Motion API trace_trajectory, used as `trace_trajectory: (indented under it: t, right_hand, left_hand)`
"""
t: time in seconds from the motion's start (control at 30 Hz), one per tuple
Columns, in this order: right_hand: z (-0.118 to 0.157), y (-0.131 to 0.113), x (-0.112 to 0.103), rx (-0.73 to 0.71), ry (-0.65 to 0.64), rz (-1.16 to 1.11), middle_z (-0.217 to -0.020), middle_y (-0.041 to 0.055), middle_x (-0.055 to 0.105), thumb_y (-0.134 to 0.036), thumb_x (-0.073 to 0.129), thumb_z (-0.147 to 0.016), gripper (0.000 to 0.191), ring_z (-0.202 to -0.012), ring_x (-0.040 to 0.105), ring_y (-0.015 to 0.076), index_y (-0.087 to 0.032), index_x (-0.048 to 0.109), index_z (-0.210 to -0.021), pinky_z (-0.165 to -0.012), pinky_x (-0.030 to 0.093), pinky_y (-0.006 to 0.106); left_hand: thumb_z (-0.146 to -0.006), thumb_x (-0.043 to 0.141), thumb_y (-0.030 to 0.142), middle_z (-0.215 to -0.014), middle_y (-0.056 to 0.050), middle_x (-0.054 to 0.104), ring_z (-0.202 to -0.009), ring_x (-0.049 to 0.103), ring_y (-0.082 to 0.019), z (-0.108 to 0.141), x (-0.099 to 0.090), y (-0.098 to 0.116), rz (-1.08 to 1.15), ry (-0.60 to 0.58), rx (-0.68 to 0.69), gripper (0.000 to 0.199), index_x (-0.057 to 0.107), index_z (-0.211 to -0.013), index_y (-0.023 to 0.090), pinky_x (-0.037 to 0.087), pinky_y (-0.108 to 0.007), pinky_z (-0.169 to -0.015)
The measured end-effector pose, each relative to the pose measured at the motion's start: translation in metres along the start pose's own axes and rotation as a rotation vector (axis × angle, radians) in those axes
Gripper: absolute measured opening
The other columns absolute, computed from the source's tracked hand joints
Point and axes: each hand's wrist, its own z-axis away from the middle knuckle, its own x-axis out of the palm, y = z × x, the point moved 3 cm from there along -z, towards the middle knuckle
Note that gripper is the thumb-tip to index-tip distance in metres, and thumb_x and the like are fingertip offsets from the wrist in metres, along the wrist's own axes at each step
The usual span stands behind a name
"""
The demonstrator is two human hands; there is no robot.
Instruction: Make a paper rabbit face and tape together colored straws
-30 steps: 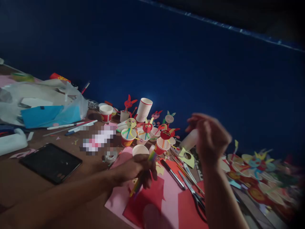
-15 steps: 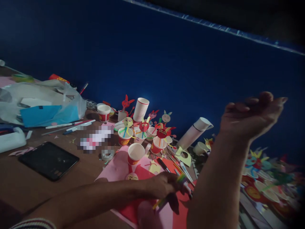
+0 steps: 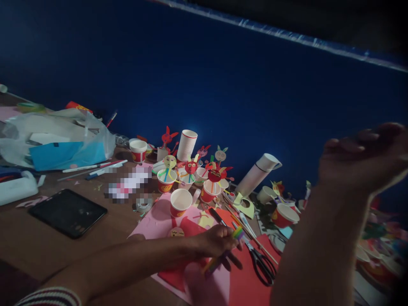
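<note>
Fingers of the left hand (image 3: 219, 243) clutch rainbow-coloured strips (image 3: 213, 265) above pink paper (image 3: 208, 282); the right hand (image 3: 361, 159) is raised, fingers curled, contents impossible to tell. Beyond, a drawn paper face (image 3: 177, 232) and handled paper cup (image 3: 181, 204) look unjoined. Farther, several paper figures (image 3: 191, 167) appear finished, standing in cups (image 3: 166, 185).

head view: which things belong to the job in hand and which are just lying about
Likely in the job:
rainbow-striped piece, held in the left hand
scissors
red paper

Seemingly just lying about:
black tablet
plastic bag
white flask
</note>
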Motion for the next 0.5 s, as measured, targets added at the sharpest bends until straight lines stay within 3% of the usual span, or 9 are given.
trace_trajectory:
  t: [0.1,0.17,0.27,0.4,0.5]
  right_hand:
    - [0.015,0.012,-0.01,0.078,0.09,-0.087,-0.045,-0.0052,0.045,-0.021,0.033,-0.092,0.047,-0.035,0.037,0.0061,-0.019,0.059,-0.053,-0.042,0.032,0.026]
    - [0.035,0.025,-0.018,0.074,-0.025,0.014,-0.05,-0.0018,0.051,-0.019,0.046,-0.086,0.032,-0.041,0.044,0.0087,-0.017,0.062,-0.059,-0.04,0.033,0.024]
    - [0.079,0.055,-0.032,0.273,-0.327,0.213,-0.058,-0.0001,0.057,-0.032,0.06,-0.08,0.019,-0.045,0.048,0.0091,-0.017,0.064,-0.069,-0.041,0.035,0.02]
    - [0.15,0.094,-0.046,0.487,-0.593,0.319,-0.054,0.001,0.055,-0.041,0.064,-0.077,0.029,-0.047,0.048,0.0113,-0.013,0.067,-0.072,-0.048,0.04,0.022]
    - [0.195,0.113,-0.046,0.568,-0.68,0.33,-0.058,0.0025,0.056,-0.044,0.062,-0.079,0.033,-0.052,0.049,0.0132,-0.012,0.069,-0.076,-0.051,0.041,0.023]
  left_hand:
    - [-0.072,0.062,0.047,-0.07,-0.003,0.056,-0.055,0.061,-0.015,-0.001,-0.002,0.012,0.003,-0.018,0.063,0.036,0.051,-0.084,0.015,0.045,-0.026,-0.052]
    - [-0.074,0.059,0.047,-0.072,-0.005,0.058,-0.054,0.062,-0.015,0.004,-0.007,0.024,0.011,0.006,0.124,0.036,0.051,-0.087,0.014,0.045,-0.026,-0.052]
    - [-0.076,0.056,0.043,-0.072,-0.007,0.062,-0.049,0.06,-0.015,0.021,-0.018,0.037,0.016,0.098,0.168,0.032,0.05,-0.084,0.013,0.044,-0.024,-0.047]
    - [-0.077,0.056,0.04,-0.066,-0.006,0.063,-0.047,0.059,-0.013,0.053,-0.035,0.035,0.106,0.156,0.149,0.028,0.047,-0.08,0.014,0.043,-0.022,-0.046]
    - [-0.077,0.055,0.04,-0.063,-0.005,0.062,-0.046,0.059,-0.013,0.072,-0.042,0.023,0.13,0.202,0.081,0.028,0.046,-0.08,0.014,0.042,-0.022,-0.046]
